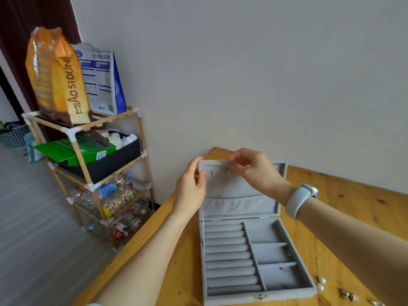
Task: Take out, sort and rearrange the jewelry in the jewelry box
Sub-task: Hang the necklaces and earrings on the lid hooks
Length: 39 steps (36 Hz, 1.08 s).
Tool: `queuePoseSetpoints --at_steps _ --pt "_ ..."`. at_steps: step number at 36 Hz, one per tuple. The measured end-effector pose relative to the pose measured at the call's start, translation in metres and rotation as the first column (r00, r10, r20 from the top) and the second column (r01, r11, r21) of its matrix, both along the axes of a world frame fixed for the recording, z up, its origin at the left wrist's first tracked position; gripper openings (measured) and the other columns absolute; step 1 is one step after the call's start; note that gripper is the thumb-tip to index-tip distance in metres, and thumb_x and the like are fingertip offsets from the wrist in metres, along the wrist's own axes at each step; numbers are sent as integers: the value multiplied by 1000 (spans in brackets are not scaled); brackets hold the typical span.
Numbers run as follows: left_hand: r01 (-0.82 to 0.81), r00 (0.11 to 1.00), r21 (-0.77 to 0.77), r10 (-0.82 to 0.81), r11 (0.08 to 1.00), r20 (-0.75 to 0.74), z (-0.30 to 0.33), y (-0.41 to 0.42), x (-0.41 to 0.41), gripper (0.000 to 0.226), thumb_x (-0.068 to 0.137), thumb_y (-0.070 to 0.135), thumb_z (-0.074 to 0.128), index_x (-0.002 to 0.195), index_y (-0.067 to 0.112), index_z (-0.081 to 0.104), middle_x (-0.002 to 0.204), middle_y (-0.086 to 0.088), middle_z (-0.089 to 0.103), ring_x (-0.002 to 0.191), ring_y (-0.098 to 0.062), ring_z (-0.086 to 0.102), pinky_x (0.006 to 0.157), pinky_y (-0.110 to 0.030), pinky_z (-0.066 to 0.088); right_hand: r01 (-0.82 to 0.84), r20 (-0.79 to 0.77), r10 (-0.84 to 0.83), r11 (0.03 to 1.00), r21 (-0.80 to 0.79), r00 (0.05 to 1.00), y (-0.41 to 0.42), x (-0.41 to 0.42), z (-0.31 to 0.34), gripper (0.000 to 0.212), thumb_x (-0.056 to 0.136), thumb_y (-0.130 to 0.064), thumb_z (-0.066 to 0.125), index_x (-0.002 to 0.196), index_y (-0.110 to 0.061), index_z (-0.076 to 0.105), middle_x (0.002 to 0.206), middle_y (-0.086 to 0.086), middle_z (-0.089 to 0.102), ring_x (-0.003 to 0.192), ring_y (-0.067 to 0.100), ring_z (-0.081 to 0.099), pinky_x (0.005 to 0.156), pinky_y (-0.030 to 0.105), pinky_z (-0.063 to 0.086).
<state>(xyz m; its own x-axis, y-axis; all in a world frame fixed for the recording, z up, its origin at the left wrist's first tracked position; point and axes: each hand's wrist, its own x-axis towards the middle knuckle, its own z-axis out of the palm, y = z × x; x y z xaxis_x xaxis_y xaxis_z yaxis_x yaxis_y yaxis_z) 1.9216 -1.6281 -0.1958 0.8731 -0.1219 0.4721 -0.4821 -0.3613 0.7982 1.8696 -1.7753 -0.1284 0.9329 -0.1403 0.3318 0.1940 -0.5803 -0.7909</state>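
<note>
both hands pinch a thin, limp chain (pixel 202 228) at the far lid hooks (pixel 227 172) of the jewelry box (pixel 273 252): left hand (pixel 194 186), right hand (pixel 254 171); light, tangle-prone, best gripped near its ends.

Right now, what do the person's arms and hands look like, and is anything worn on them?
Both forearms are bare, with no sleeves showing over them. The right wrist carries a white band, smooth and wide, like a fitness tracker strap. The left hand and right hand wear no gloves; I can make out no rings. A scrap of pale fabric shows at the bottom edge by the left arm.
</note>
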Motion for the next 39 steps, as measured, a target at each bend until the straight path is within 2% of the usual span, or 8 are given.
queuePoseSetpoints --at_steps 11,15,18,24,28,31,34,39 --pt "-21 1000 35 21 999 -5 -8 17 -16 39 97 14 41 136 14 42 59 6 41 57 -15 44 56 -24 30 -10 16 12 987 -160 1000 5 -31 -12 15 87 -4 55 94 -11 66 89 -1 62 80 13 54 68 4 38" --pt "-34 999 10 34 999 13 -6 31 -23 38 97 13 42 135 13 43 77 -13 58 68 -21 51 62 -19 33 -24 1 25 974 -227 1000 13 -36 -16 12 88 -6 54 92 -11 64 92 2 61 77 11 52 66 5 38" --pt "-24 1000 3 24 1000 16 -6 38 -28 39 97 16 43 135 14 43 73 4 49 63 -6 44 64 -18 36 -49 -4 49 971 -236 999 20 -40 -18 13 90 -6 50 89 -14 60 84 -4 58 74 8 50 65 5 38" --pt "-31 1000 -17 31 999 0 -5 45 -38 38 95 19 46 133 17 44 109 -8 61 91 -16 57 80 -27 46 -85 -29 82 989 -122 996 28 -47 -15 24 92 -5 45 80 -25 50 80 0 59 81 20 59 72 24 45" --pt "-57 998 -41 56 998 -16 3 47 -47 44 91 15 55 133 17 44 119 -1 50 101 -11 53 90 -26 45 -103 -49 99 991 -90 994 33 -51 -9 29 91 -3 45 76 -26 52 78 0 60 78 17 58 67 18 44" --pt "-175 972 -37 179 984 150 11 48 -64 33 86 12 61 119 14 55 105 6 43 87 -4 46 78 -14 37 -118 -63 114 991 -66 991 35 -55 -7 27 90 -2 46 77 -24 54 72 -4 58 72 12 56 63 12 42" --pt "-106 964 19 99 994 245 10 45 -77 14 84 10 61 98 13 64 83 13 47 70 1 47 64 -10 34 -130 -39 128 991 -45 991 38 -57 -5 27 89 -1 50 77 -24 56 71 -8 57 70 9 54 66 13 43" --pt "105 994 8 -105 994 -7 7 29 -83 19 87 14 62 104 13 68 85 14 49 70 0 50 66 -7 37 -142 -10 142 988 -52 990 43 -59 -2 14 88 -2 54 85 -14 62 74 -12 59 70 0 55 72 10 43"
